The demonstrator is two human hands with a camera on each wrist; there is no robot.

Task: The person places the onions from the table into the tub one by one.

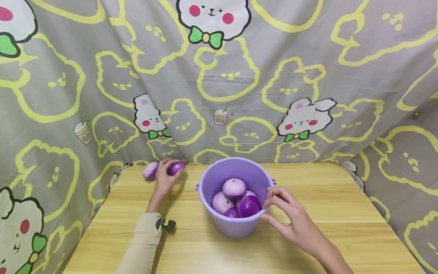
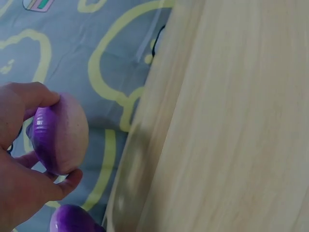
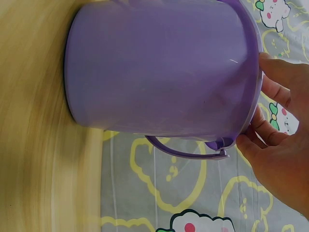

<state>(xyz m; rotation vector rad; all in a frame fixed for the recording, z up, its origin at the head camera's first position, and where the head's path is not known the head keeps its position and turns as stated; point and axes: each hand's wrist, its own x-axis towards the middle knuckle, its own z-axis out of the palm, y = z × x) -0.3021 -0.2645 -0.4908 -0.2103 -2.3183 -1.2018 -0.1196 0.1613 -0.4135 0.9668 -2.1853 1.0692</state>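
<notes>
My left hand point(image 1: 165, 178) is at the back left of the table, fingers and thumb around a purple onion point(image 1: 176, 167). In the left wrist view this onion point(image 2: 63, 133) shows a pale side and a glossy purple side. Beside the hand lies another onion point(image 1: 150, 170). A lilac bucket point(image 1: 236, 227) stands upright near the middle, with several onions point(image 1: 234, 188) inside, some pale and some deep purple. With thumb and fingers, my right hand point(image 1: 291, 217) grips the right side of its rim. Up close, the fingertips sit by the handle mount point(image 3: 222, 144).
The bucket's handle point(image 3: 186, 153) hangs down on its outer side. The wooden table point(image 1: 191, 251) ends at the back against a grey patterned cloth point(image 1: 236, 110), which also hangs on both sides. A dark clip-like piece point(image 1: 165, 225) is at the left sleeve's cuff.
</notes>
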